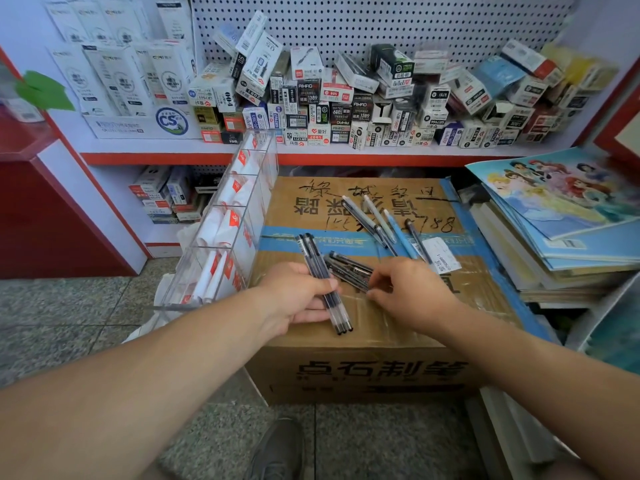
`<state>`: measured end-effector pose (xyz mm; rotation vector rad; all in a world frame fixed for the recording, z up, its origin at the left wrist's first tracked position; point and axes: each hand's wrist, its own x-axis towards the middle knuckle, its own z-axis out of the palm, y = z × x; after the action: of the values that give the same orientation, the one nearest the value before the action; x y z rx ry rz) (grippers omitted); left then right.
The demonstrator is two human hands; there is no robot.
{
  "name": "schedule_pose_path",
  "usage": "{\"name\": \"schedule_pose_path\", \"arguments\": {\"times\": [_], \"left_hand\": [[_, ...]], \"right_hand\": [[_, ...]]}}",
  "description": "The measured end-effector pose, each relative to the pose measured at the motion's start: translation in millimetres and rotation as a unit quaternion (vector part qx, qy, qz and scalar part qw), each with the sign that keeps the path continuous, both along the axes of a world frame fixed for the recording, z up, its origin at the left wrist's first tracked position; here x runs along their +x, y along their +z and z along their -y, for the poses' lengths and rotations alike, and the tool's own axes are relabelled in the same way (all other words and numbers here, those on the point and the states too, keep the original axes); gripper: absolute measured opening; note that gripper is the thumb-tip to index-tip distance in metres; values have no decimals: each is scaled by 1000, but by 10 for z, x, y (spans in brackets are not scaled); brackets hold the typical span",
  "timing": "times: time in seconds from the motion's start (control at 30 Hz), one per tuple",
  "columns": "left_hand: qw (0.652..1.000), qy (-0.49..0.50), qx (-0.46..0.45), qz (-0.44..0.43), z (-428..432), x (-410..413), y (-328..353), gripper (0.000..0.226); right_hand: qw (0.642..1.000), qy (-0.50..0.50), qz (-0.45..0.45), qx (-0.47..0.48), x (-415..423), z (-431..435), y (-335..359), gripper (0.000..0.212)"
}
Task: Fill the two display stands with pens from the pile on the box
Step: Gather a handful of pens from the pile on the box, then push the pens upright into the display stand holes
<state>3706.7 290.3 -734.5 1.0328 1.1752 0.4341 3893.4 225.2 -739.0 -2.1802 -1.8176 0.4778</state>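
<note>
Now the left grip (298,297) clasps a pen bundle (320,268) while the right grip (412,291) pinches loose pens (349,266).

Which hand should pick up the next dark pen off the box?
Right. The right hand has fingertips at the loose dark pens on the box; the left hand grips a bundle of pens.

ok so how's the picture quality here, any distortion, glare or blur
head view: strong wide-angle bending, the red shelf edge bows and both forearms balloon; light is soft and even, no hard shadows on the cardboard box; mild sheen on the clear display stand; the pens in the left hand look sharp, the small boxes far right look soft
</note>
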Motion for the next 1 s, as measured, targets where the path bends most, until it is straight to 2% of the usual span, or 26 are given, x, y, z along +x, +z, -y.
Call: {"name": "schedule_pose_path", "arguments": {"times": [0.17, 0.37, 0.53, 0.77, 0.9, 1.0], "left_hand": [[999, -18, 27, -21, -3, 9, -26, 16], [998, -28, 44, -22, -8, 23, -18, 17], [998, -32, 58, -17, 1, 78, 0, 19], [996, -87, 37, 6, 173, 418, 166, 18], [991, -127, 42, 15, 344, 733, 230, 18], [986, -157, 37, 30, 521, 971, 321, 18]], "right_hand": [[999, 9, 50, -16, -31, -18, -27, 15], [998, -22, 16, -53, -33, -46, -51, 14], [994, -69, -79, -15, 51, 84, 3, 9], [966, -109, -233, 18, 256, 439, 215, 11], [955, -135, -262, 42, 441, 705, 348, 6], [945, -170, -271, 74, 624, 996, 500, 11]]}}
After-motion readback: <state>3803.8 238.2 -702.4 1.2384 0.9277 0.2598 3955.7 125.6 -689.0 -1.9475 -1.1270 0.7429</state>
